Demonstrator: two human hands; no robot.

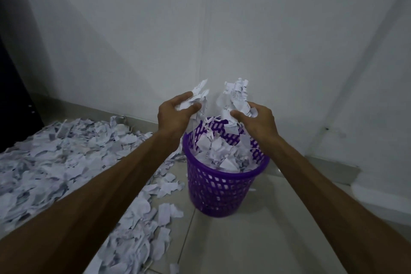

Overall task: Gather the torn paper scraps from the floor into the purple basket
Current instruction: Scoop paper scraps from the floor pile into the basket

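The fingers [189, 95] of the left hand [172, 115] curl around a clump of torn paper scraps [198, 95], with the thumb pressing the clump from below, just left of the frame's center. The right hand [255, 121] grips a second handful of scraps [235, 98] the same way, thumb in front and fingers wrapped behind, so white pieces stick up above both hands. The two hands sit near each other but apart, held above the far rim of the purple basket [222, 187].

The basket stands upright on the floor [266, 240] in the middle of the frame, close to a room corner. Its sides are an open lattice, and it is filled with paper almost to the rim. A few strips hang or fall between the hands and the basket's contents.

Both bare forearms reach in from the lower corners of the frame. A thick, wide pile of scraps [55, 162] covers the floor at the left and lower left, running right up beside the basket. The pale floor tiles at the lower right show only a stray piece or two. Plain white walls [244, 29] fill the upper half, and a dark upright edge [13, 73] stands at the far left.
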